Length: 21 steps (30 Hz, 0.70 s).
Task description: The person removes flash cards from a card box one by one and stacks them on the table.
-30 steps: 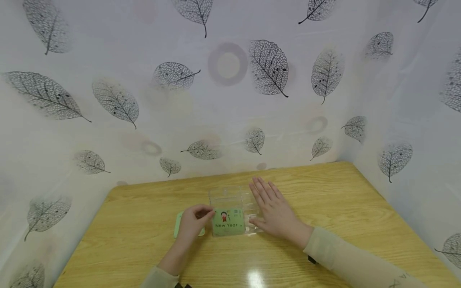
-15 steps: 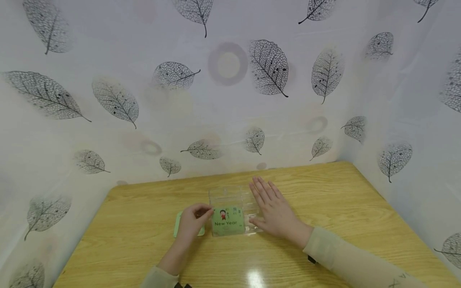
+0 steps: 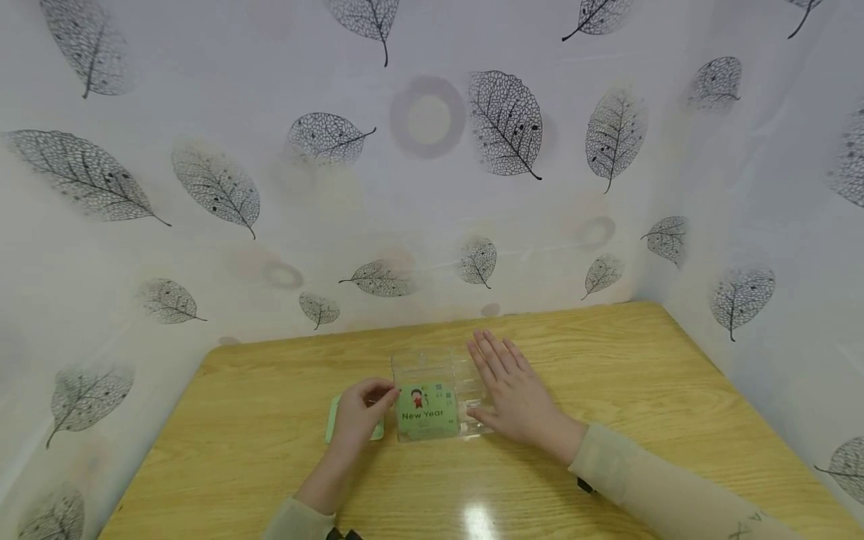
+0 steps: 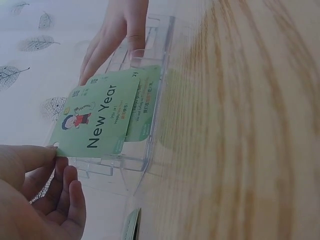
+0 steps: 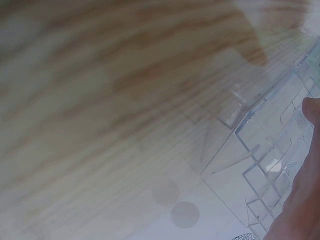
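Between thumb and fingertips, my left hand pinches the corner of a green flashcard printed "New Year" with a small cartoon figure. The card is tilted, one edge raised, over a clear plastic card box with several compartments. Under it, in the same compartment, lies another green card with printed text, partly covered. My right hand lies with straight fingers over the box's right side and hides part of it. In the right wrist view, the box's clear dividers show beside the thumb.
More green cards lie on the wooden table left of the box, partly hidden behind my left hand. A white curtain with leaf prints hangs behind the table and along its sides.
The "New Year" card has shifted slightly away from me and to the left within the box, with my left hand still pinching its corner. The right hand stays in place.
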Tool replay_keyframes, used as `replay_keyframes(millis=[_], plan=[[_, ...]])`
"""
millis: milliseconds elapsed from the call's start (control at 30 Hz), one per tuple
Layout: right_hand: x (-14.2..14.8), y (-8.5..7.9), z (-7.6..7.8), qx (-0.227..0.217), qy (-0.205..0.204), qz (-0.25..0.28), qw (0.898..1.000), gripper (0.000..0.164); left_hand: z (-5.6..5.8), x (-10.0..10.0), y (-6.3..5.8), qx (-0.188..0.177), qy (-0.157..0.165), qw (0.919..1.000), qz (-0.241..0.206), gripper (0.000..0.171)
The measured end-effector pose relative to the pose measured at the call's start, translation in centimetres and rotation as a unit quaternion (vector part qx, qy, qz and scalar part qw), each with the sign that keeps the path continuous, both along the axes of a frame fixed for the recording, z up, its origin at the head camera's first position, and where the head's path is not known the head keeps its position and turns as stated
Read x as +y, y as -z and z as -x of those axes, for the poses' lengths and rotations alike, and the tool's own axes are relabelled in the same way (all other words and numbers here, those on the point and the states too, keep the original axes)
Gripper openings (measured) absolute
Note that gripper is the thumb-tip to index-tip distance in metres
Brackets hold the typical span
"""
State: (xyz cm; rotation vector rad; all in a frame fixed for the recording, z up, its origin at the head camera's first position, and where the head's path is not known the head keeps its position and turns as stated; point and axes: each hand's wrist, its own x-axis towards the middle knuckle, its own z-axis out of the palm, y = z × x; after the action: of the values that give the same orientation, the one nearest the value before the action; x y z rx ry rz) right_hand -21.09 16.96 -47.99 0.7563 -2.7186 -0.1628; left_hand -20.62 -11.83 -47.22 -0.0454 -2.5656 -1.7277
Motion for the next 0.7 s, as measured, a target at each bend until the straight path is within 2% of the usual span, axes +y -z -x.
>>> replay_keyframes(millis=[433,700], plan=[[-0.02,-0.19,-0.04,0.004,0.002,-0.007,1.0,0.108,0.34,0.05,-0.16,0.012,-0.012,0.9999,0.001,0.009],[-0.01,-0.12,-0.05,-0.002,0.002,-0.005,1.0,0.109,0.23,-0.03,-0.22,0.008,-0.013,0.9996,-0.023,0.012]])
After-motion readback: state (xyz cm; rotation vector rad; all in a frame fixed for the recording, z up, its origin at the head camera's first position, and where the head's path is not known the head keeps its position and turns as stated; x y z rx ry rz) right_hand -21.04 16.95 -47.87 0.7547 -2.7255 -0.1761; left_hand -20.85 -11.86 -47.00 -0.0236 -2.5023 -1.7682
